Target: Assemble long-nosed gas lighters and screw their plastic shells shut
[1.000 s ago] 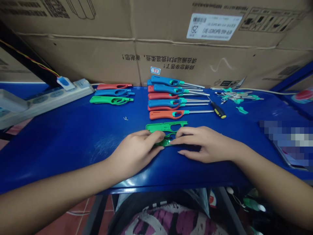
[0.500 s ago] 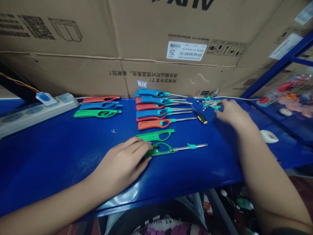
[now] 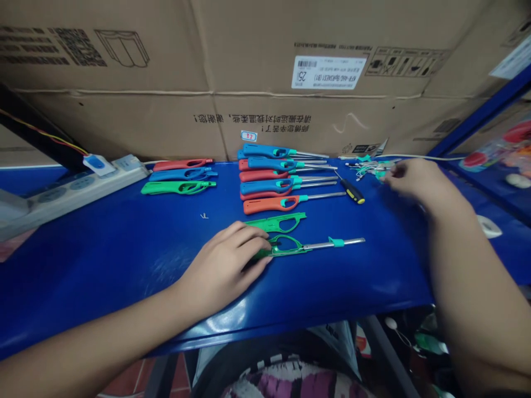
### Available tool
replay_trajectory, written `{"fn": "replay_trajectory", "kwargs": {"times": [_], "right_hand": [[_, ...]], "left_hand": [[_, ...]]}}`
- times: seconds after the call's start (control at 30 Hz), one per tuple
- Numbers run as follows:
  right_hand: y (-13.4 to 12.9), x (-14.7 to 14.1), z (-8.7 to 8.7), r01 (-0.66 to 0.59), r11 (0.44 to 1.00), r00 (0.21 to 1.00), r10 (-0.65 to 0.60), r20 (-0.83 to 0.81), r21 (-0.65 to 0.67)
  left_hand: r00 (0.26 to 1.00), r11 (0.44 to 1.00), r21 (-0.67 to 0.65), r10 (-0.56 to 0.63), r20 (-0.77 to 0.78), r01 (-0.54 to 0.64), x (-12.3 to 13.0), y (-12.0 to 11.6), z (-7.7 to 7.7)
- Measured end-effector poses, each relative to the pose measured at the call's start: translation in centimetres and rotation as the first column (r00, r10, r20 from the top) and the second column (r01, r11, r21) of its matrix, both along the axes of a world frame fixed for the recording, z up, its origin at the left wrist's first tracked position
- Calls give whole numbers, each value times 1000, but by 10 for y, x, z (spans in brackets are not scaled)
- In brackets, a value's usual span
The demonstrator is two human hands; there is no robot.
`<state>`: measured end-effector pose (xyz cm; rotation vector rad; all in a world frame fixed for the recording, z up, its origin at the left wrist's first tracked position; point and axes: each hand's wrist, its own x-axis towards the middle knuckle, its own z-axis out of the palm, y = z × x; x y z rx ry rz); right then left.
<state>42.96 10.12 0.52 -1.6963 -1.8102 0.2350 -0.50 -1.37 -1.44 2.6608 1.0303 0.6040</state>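
Observation:
My left hand (image 3: 234, 260) is closed around the handle end of an opened green lighter shell (image 3: 286, 244), which lies on the blue table. A metal tube (image 3: 319, 246) sticks out of this shell to the right, with a teal trigger piece (image 3: 336, 242) on it. Just behind lies the other green shell half (image 3: 276, 223), partly covered by my left fingers. Over at the right, my right hand (image 3: 427, 185), slightly blurred, has its fingers curled at a pile of small white-wired parts with teal pieces (image 3: 367, 170). Whatever sits between those fingertips is hidden.
Several assembled lighters (image 3: 265, 205) form a column behind the green shells. A yellow-black screwdriver (image 3: 352, 191) lies beside their tips. Three handles (image 3: 178, 188) rest at left near a power strip (image 3: 83, 188). Tiny metal pins (image 3: 204, 215) lie mid-table. Cardboard (image 3: 157, 116) stands behind.
The view has shifted slightly, moving everything a little to the right in the picture. My right hand stays at the small-parts pile with fingers curling there. My left hand keeps its hold.

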Motion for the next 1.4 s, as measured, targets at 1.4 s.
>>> {"fn": "replay_trajectory", "kwargs": {"times": [1.4], "right_hand": [[-81, -164, -6, -739, 590, 576, 804, 151, -325]], "left_hand": [[991, 996, -77, -36, 131, 47, -1, 3, -9]]}}
